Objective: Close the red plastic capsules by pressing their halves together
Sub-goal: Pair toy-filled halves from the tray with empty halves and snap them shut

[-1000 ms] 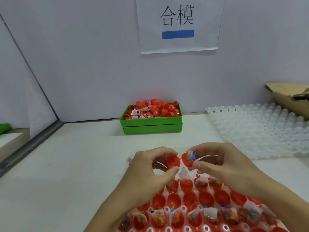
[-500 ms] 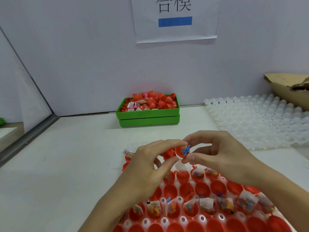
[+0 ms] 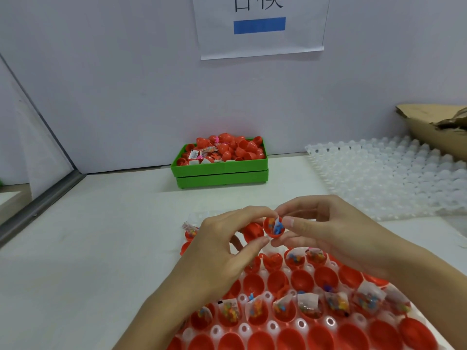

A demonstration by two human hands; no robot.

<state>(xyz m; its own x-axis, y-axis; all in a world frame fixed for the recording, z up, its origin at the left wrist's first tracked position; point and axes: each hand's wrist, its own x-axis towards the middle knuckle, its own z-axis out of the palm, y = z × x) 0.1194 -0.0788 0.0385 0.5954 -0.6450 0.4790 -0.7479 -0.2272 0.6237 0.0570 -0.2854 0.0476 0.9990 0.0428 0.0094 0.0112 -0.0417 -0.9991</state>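
Above the near tray, my right hand pinches a red capsule half filled with a small toy packet. My left hand pinches the empty red half beside it, its fingertips touching the filled half's rim. The two halves sit side by side, apart. Below them a white tray holds several open red halves, some with packets inside. Two loose red halves lie on the table left of the tray.
A green bin heaped with red capsules stands against the back wall. An empty white cell tray lies at the right, with a cardboard box behind it. A partition edge runs along the left.
Both hands have drawn closer together and the filled half has turned its opening towards me. The view has tipped further down.
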